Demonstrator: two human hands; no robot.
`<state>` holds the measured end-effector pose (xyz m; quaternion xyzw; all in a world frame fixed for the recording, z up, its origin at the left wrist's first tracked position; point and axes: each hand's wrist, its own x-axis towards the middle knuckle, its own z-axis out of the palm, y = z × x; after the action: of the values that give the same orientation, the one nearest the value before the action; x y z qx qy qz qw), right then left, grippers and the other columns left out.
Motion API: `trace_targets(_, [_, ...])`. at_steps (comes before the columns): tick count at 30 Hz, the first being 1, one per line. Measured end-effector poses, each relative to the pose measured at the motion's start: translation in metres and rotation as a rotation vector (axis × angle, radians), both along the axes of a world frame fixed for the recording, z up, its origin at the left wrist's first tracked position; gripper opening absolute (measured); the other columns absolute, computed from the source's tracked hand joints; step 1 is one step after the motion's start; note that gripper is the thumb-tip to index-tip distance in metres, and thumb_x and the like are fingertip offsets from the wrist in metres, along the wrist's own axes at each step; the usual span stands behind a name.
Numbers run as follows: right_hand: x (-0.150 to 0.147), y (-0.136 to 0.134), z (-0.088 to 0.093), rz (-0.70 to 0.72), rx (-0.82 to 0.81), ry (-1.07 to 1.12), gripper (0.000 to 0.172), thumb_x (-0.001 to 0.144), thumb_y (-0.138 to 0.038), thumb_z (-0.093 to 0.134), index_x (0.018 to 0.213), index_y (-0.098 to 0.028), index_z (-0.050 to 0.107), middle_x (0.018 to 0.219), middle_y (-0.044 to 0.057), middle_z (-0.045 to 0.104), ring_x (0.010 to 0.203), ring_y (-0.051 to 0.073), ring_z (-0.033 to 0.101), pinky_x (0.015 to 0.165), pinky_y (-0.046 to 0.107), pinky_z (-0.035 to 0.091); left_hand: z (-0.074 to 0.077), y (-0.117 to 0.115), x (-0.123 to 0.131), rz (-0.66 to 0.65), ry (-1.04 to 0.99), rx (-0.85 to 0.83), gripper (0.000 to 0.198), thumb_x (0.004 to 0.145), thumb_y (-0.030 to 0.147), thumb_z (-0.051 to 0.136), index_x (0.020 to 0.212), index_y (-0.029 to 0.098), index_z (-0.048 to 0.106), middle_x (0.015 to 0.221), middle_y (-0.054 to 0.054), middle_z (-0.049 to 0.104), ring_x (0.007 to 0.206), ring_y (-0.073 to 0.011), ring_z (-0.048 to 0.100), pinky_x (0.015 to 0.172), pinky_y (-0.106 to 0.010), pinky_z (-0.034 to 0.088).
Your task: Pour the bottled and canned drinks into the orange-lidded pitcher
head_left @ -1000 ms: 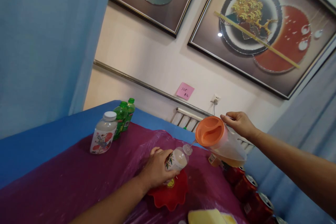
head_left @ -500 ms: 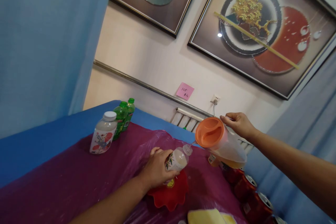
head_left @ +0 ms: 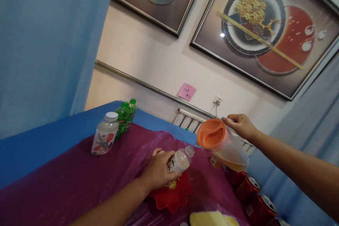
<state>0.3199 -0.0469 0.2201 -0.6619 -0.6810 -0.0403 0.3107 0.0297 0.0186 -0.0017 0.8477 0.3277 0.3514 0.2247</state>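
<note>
My left hand (head_left: 160,169) is wrapped round a clear bottle (head_left: 180,160) with a leaf-patterned label, tilted with its open mouth toward the right. Below the bottle lies a red dish with a scalloped edge (head_left: 171,196). With my right hand (head_left: 242,125) I grip a translucent pitcher (head_left: 233,150) by its handle side; it is tipped to the left, its orange lid (head_left: 212,134) facing the bottle. A thin stream runs from the lid's edge to the bottle mouth. Some yellowish liquid shows low in the pitcher. The handle itself is mostly hidden by my fingers.
At the left stand a white-capped bottle (head_left: 105,134) and two green bottles (head_left: 122,118). Several red cans (head_left: 261,208) line the right edge. A yellow cloth (head_left: 209,219) lies at the front on the purple plastic sheet (head_left: 66,173). A radiator (head_left: 186,118) is behind the table.
Both hands, the bottle and the pitcher hold nearly the same positions. The view has shifted very slightly.
</note>
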Motion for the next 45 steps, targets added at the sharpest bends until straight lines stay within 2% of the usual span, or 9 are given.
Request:
trace_targets(3, [-0.0007, 0.0001, 0.0000, -0.004, -0.003, -0.001, 0.055, 0.082, -0.063, 0.056, 0.055, -0.025, 0.026, 0.054, -0.007, 0.020, 0.051, 0.009, 0.021, 0.047, 0.026, 0.018, 0.0012, -0.0006, -0.0004, 0.004, 0.003, -0.013, 0.058, 0.062, 0.045, 0.080, 0.113, 0.024, 0.065, 0.109, -0.004, 0.074, 0.106, -0.0286, 0.063, 0.112, -0.047, 0.029])
trace_targets(35, [-0.0005, 0.0025, -0.0002, 0.015, 0.022, -0.020, 0.056, 0.083, -0.064, 0.054, 0.052, -0.024, 0.031, 0.053, -0.006, 0.023, 0.051, 0.010, 0.023, 0.047, 0.027, 0.018, 0.0015, -0.0014, -0.0007, -0.012, 0.000, -0.026, 0.052, 0.063, 0.046, 0.079, 0.109, 0.027, 0.065, 0.109, -0.003, 0.074, 0.105, -0.0283, 0.062, 0.111, -0.046, 0.029])
trace_targets(45, [-0.0051, 0.0007, -0.0002, -0.001, 0.001, -0.005, 0.055, 0.082, -0.063, 0.055, 0.054, -0.025, 0.027, 0.054, -0.006, 0.020, 0.051, 0.009, 0.021, 0.048, 0.028, 0.016, 0.0020, -0.0019, -0.0010, -0.003, -0.002, -0.026, 0.052, 0.062, 0.045, 0.080, 0.109, 0.027, 0.065, 0.107, -0.003, 0.074, 0.105, -0.0286, 0.063, 0.110, -0.046, 0.030])
